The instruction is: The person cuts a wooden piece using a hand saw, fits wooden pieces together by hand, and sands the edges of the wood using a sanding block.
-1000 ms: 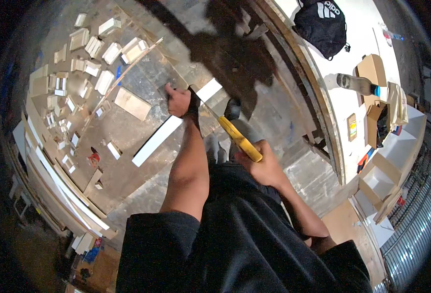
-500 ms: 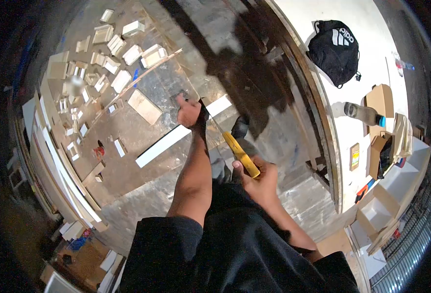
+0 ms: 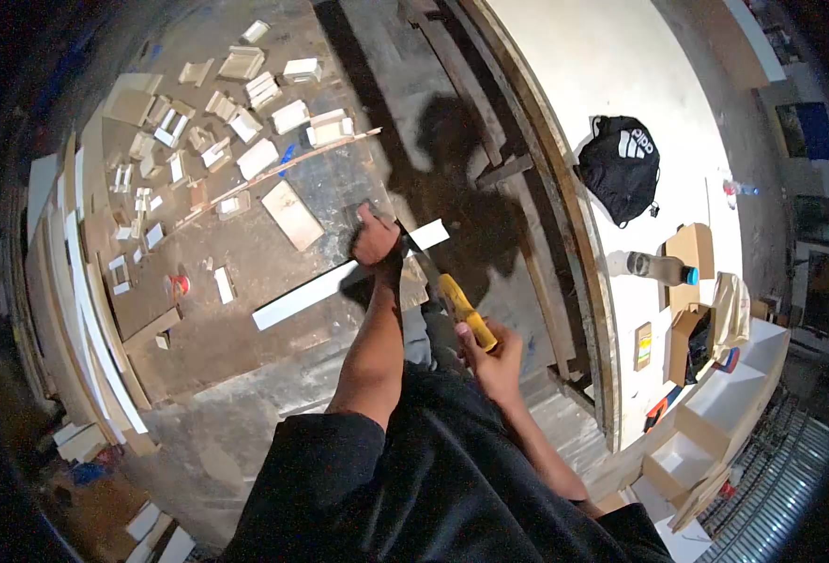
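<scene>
My right hand [image 3: 497, 361] is closed around the yellow handle of a hand saw [image 3: 464, 311]. The saw's thin blade runs up and left to a long white board strip [image 3: 306, 294], near its right end. My left hand [image 3: 375, 236] is closed on the strip just left of the blade, its fingers partly hidden. The strip lies across a low wooden work surface [image 3: 236, 347], its right end sticking out past the edge. A dark patch beside my left wrist is too unclear to name.
Several small wooden box-like pieces [image 3: 243, 63] cover the far left, near a flat board [image 3: 292, 215] and a red roll [image 3: 179, 284]. Long strips [image 3: 95, 310] line the left edge. At right, a white table [image 3: 564, 56] carries a black drawstring bag [image 3: 621, 169], a bottle [image 3: 663, 268] and cardboard boxes.
The view has shifted, so the work surface sits lower and the white table further left. Relative to the strip, the saw has moved forward a little. Both hands keep their holds.
</scene>
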Action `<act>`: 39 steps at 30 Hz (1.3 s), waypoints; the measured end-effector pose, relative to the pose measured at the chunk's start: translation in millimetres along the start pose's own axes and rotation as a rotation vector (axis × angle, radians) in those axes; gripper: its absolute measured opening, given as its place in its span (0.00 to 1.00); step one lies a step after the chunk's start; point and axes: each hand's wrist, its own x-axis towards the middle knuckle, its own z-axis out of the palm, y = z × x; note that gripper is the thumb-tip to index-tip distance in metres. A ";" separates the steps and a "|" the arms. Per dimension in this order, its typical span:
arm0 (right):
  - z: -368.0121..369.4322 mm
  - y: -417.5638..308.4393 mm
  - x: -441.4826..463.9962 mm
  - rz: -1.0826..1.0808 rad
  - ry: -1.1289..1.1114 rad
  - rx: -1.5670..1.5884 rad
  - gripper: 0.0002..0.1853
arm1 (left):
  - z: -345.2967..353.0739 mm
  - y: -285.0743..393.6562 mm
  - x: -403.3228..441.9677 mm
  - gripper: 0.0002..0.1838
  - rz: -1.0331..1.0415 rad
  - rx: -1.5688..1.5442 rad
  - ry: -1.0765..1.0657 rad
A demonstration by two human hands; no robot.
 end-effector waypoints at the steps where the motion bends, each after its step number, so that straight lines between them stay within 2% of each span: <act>1: 2.8 -4.5 -1.2 -0.020 0.003 -0.009 0.16 | -3.2 1.4 3.4 0.21 -0.004 -0.009 -0.009; 2: 5.5 -8.3 -1.0 0.002 -0.014 0.029 0.16 | -7.0 0.0 4.6 0.22 -0.002 -0.064 -0.105; 3: 6.8 -10.2 -1.7 0.026 -0.028 0.067 0.17 | -10.2 -2.8 5.7 0.22 0.000 -0.084 -0.097; 4: 4.9 -2.5 -0.1 -0.063 -0.033 -0.046 0.22 | -13.7 -8.1 3.9 0.23 0.063 -0.116 -0.188; 5: 5.8 2.3 2.0 -0.069 -0.020 -0.052 0.22 | -18.4 -13.0 2.1 0.25 0.129 -0.147 -0.282; 6: 5.9 5.8 3.6 -0.051 0.001 -0.183 0.25 | -10.9 -26.7 -0.8 0.29 0.322 -0.234 -0.191; 7: 4.9 11.1 3.3 -0.028 0.022 -0.313 0.28 | -13.0 -33.7 -1.4 0.29 0.330 -0.244 -0.202; 9: 5.7 16.8 0.4 -0.046 0.064 -0.290 0.31 | -14.8 -36.0 -1.9 0.31 0.472 -0.202 -0.158; 11: 3.3 10.2 -1.5 0.134 -0.061 -0.194 0.29 | -14.8 -32.6 -1.0 0.32 0.448 -0.224 -0.205; 13: 2.1 12.6 0.2 0.148 -0.065 -0.192 0.29 | 7.1 -33.9 0.8 0.32 0.453 -0.175 -0.114; 14: 1.9 8.0 -0.1 0.123 -0.109 -0.168 0.29 | 17.1 -35.3 0.9 0.28 0.399 -0.075 -0.199; 16: 0.9 -5.1 -5.9 0.124 -0.174 -0.150 0.28 | 29.7 -37.8 -4.6 0.24 0.385 -0.052 -0.202; 18: 4.5 -20.5 -5.7 0.276 -0.111 -0.161 0.30 | 34.3 -45.7 -0.7 0.18 0.382 -0.029 -0.155; 19: 6.3 -16.8 -1.0 0.279 -0.122 -0.165 0.30 | 34.7 -47.7 3.1 0.18 0.373 -0.022 -0.155; 21: 4.2 -2.7 0.4 0.380 0.047 -0.357 0.36 | 31.9 -42.5 3.0 0.18 0.358 -0.073 -0.081; 22: 0.8 -1.9 0.3 0.389 0.053 -0.365 0.36 | 13.9 -32.8 2.8 0.17 0.287 -0.155 -0.024; 23: -1.5 -2.0 2.1 0.354 0.035 -0.347 0.38 | 15.2 -32.0 8.6 0.17 0.221 -0.150 -0.157; 26: -0.5 2.5 6.4 0.306 0.011 -0.286 0.39 | 14.5 -27.7 13.3 0.18 0.224 -0.084 -0.170; 28: 1.0 -4.2 8.1 0.300 0.012 -0.245 0.39 | 20.4 -28.9 10.2 0.18 0.258 -0.053 -0.029; 31: -0.7 -11.3 14.8 0.362 -0.021 -0.207 0.37 | 31.7 -29.3 4.5 0.18 0.200 0.024 -0.008; 33: -6.4 3.0 15.0 0.267 -0.064 -0.151 0.32 | 35.3 -33.8 8.1 0.20 0.245 -0.035 0.037; 35: -10.7 6.5 3.6 0.244 -0.046 -0.204 0.30 | 34.9 -32.6 6.8 0.19 0.216 0.047 -0.103; 36: -12.5 7.7 -2.6 0.215 -0.028 -0.259 0.27 | 30.7 -31.2 7.4 0.19 0.215 0.050 -0.105; 38: -31.5 34.0 -14.6 0.208 -0.052 -0.180 0.26 | 19.5 -27.4 12.8 0.18 0.356 -0.054 0.091; 39: -36.2 43.1 -21.9 0.210 -0.075 -0.100 0.24 | 14.3 -29.9 11.0 0.18 0.358 -0.043 0.082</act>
